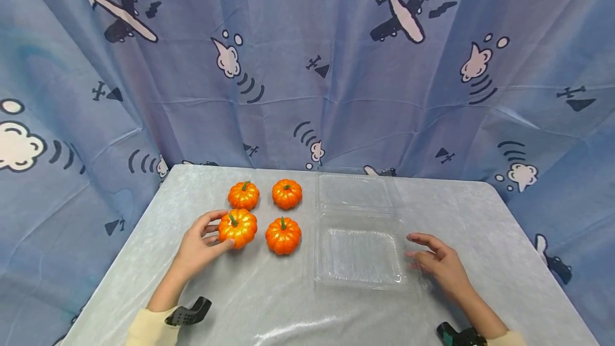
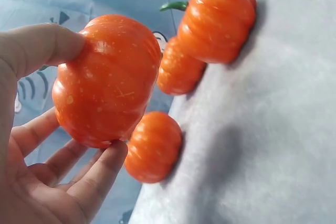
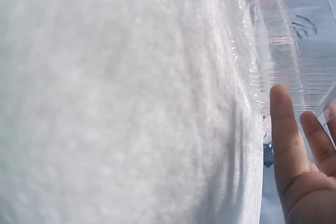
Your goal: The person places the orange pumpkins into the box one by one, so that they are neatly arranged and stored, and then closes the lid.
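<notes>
My left hand [image 1: 198,247] grips a small orange pumpkin [image 1: 238,228] between thumb and fingertips. In the left wrist view that pumpkin [image 2: 107,82] hangs above the tabletop, its underside turned to the camera. Three similar pumpkins rest on the table: one at the back left [image 1: 243,195], another at the back right [image 1: 286,194], and a front one [image 1: 283,235]. To their right lies a clear plastic clamshell box [image 1: 362,255], its lid folded back. Beside the box's right edge is my right hand [image 1: 441,266], fingers loosely extended and holding nothing; whether they touch the plastic I cannot tell.
A pale grey cover lies over the table [image 1: 269,303]. Behind the far edge hangs a blue curtain [image 1: 288,68] printed with planes and clouds. Dark bands circle both wrists.
</notes>
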The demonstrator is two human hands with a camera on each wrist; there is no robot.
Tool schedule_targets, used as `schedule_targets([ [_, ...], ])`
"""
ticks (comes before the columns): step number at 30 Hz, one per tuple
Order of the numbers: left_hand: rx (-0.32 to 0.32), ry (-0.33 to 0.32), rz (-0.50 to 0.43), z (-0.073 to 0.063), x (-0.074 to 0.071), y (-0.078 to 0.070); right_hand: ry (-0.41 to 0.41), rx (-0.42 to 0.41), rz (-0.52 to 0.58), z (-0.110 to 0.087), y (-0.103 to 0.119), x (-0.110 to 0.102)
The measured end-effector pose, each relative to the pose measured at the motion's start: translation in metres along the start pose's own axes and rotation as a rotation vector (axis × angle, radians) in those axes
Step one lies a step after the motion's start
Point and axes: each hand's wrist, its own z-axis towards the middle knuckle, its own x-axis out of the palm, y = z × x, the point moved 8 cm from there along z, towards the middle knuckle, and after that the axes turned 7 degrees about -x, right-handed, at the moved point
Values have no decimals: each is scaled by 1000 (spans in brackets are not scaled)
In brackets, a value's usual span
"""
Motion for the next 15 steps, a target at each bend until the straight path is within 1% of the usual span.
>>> schedule_targets([
  [5,41,6,-28,1,1,-13,0,15,10,0,-3,-1],
  [11,97,31,-64,3,7,-34,-5,27,-12,1,-4,-1],
  [15,107,42,-76,4,12,-45,-6,31,-27,0,-3,-1],
])
